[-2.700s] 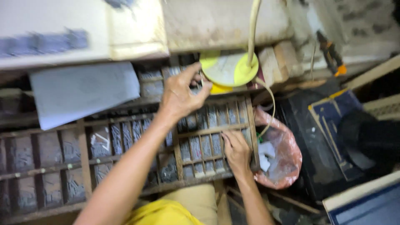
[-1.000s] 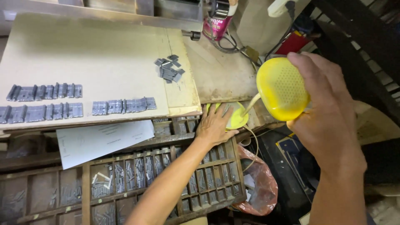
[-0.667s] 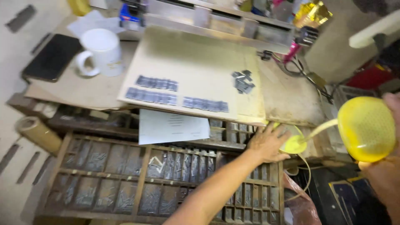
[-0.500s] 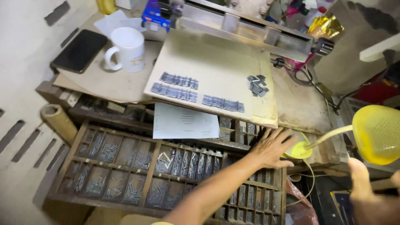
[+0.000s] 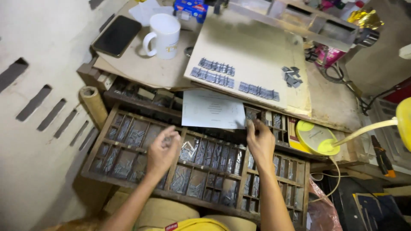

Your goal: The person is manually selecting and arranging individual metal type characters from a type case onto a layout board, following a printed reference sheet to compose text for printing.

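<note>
Two bare hands hover over a wooden type case (image 5: 128, 122), a shallow tray split into many small compartments that hold grey metal sorts. The left hand (image 5: 162, 149) sits over the middle of the case with its fingers curled loosely inward; whether it pinches a sort cannot be told. The right hand (image 5: 260, 141) is toward the case's far right part, fingers drawn together at the lower right corner of a white paper sheet (image 5: 212, 109) that lies across the case's far edge, touching or just beside that corner.

Beyond the case, on the tabletop (image 5: 141, 70), a pale board (image 5: 257, 51) carries rows of set type (image 5: 231, 79) and, nearer its right side, a small loose pile of sorts (image 5: 292, 76). Left of the board stand a white mug (image 5: 165, 35) and a dark phone (image 5: 117, 36), with a blue box (image 5: 190, 7) behind the mug. Right of the case rests the round yellow base of a desk lamp (image 5: 317, 137), its neck curving off to the right edge. A cardboard tube (image 5: 94, 105) leans at the case's far left corner, and a pink plastic bag (image 5: 322, 209) hangs below the case's right end.
</note>
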